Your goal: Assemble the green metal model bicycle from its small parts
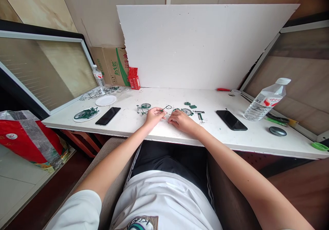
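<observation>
Near the middle of the white table, my left hand (155,116) pinches a thin dark green part (168,107) that ends in a small loop. Just to its right, my right hand (182,121) rests low over the table with fingers curled; what its fingertips hold, if anything, is hidden. A green spoked wheel (187,111) lies just beyond my right hand. Left of my left hand lies another green wheel (146,105) with thin frame pieces. Two small green blocks (192,106) and a green T-shaped piece (200,117) lie to the right.
White plate (106,100), plate of green parts (98,114) and phone (108,116) stand left. Right are another phone (231,120), a large bottle (267,99) and a grey oval object (278,131). A small bottle (98,77), carton (109,65) and white board (205,48) stand behind.
</observation>
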`<state>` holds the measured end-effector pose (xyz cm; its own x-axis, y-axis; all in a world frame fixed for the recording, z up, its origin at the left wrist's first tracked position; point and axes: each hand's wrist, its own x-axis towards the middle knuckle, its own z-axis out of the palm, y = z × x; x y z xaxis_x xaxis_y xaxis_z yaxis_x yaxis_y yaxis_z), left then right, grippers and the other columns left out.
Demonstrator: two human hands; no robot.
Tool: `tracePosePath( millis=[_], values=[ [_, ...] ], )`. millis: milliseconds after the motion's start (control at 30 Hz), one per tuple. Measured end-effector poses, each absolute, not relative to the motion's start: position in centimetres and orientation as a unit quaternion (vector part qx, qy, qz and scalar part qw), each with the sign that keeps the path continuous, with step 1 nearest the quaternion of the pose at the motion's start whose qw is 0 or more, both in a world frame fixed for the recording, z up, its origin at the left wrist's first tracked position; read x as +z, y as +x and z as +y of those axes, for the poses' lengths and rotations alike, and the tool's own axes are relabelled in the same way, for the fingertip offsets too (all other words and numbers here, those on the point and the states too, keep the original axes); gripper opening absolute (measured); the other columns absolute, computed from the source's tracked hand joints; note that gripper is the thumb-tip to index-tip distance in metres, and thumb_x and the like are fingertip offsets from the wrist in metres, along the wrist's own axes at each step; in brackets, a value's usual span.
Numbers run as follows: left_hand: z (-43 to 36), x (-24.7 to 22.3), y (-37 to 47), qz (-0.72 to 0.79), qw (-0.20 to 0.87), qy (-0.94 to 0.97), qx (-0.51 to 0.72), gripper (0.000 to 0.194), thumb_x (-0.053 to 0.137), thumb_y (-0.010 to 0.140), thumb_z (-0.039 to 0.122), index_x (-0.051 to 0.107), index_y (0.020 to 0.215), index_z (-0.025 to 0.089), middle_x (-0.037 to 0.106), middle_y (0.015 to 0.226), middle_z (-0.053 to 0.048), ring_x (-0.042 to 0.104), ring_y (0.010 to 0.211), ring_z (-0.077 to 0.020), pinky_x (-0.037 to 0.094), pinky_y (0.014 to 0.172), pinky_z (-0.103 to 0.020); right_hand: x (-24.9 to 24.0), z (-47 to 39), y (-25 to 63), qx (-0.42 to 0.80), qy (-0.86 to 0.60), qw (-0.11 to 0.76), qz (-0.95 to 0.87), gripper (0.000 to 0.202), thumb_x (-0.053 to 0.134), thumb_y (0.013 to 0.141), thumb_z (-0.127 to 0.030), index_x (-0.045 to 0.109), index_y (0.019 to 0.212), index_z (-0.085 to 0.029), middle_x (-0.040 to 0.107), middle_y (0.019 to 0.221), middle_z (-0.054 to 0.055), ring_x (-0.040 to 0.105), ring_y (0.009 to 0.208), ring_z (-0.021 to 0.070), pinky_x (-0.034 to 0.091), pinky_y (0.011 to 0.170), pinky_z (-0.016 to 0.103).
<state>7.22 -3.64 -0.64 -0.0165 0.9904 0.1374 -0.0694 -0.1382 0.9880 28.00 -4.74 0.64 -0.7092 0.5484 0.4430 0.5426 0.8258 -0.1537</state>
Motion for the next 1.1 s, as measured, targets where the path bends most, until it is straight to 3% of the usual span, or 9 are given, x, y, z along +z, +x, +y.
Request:
tracePosePath(
  millis=[400, 600, 800, 1100],
  values=[
    [-3.35, -1.12, 7.23, 0.443, 0.485, 0.519, 0.547, 0.033, 0.090, 0.078, 0.028, 0.067, 0.098, 0.014, 0.079, 0.094, -0.010, 0.077, 0.072, -0.0198, 0.054, 0.069, -0.030, -0.21, -4.78, 27.24, -0.050, -0.341, 0.211, -0.915, 0.012, 0.057, 0.102, -0.015, 0.065, 0.093, -0.019, 0.069, 0.096, 0.012, 0.060, 0.096, 0.0278, 0.050, 0.089, 0.042],
    [-3.54, -1.02, 7.26, 0.439, 0.497, 0.513, 0.544, 0.039, 0.092, 0.074, 0.033, 0.067, 0.097, 0.014, 0.080, 0.096, -0.011, 0.078, 0.073, -0.0213, 0.052, 0.068, -0.030, -0.16, -4.79, 27.25, -0.021, -0.335, 0.303, -0.892, 0.010, 0.051, 0.105, -0.019, 0.061, 0.104, -0.021, 0.067, 0.104, 0.011, 0.059, 0.099, 0.0272, 0.050, 0.088, 0.042],
    [-3.92, -0.68, 7.08, 0.417, 0.514, 0.529, 0.531, 0.046, 0.095, 0.070, 0.039, 0.066, 0.096, 0.014, 0.081, 0.095, -0.011, 0.079, 0.073, -0.0221, 0.050, 0.065, -0.029, -0.14, -4.58, 27.29, -0.001, -0.361, 0.426, -0.829, 0.009, 0.049, 0.106, -0.023, 0.056, 0.102, -0.023, 0.065, 0.104, 0.011, 0.058, 0.098, 0.0275, 0.049, 0.088, 0.043],
    [-4.09, -0.37, 6.99, 0.387, 0.541, 0.538, 0.518, 0.048, 0.096, 0.069, 0.043, 0.067, 0.096, 0.014, 0.081, 0.100, -0.013, 0.078, 0.075, -0.0205, 0.049, 0.067, -0.028, -0.14, -4.78, 27.05, 0.033, -0.361, 0.436, -0.824, 0.010, 0.048, 0.106, -0.026, 0.057, 0.104, -0.024, 0.065, 0.103, 0.010, 0.058, 0.100, 0.0277, 0.048, 0.092, 0.045]
  ],
)
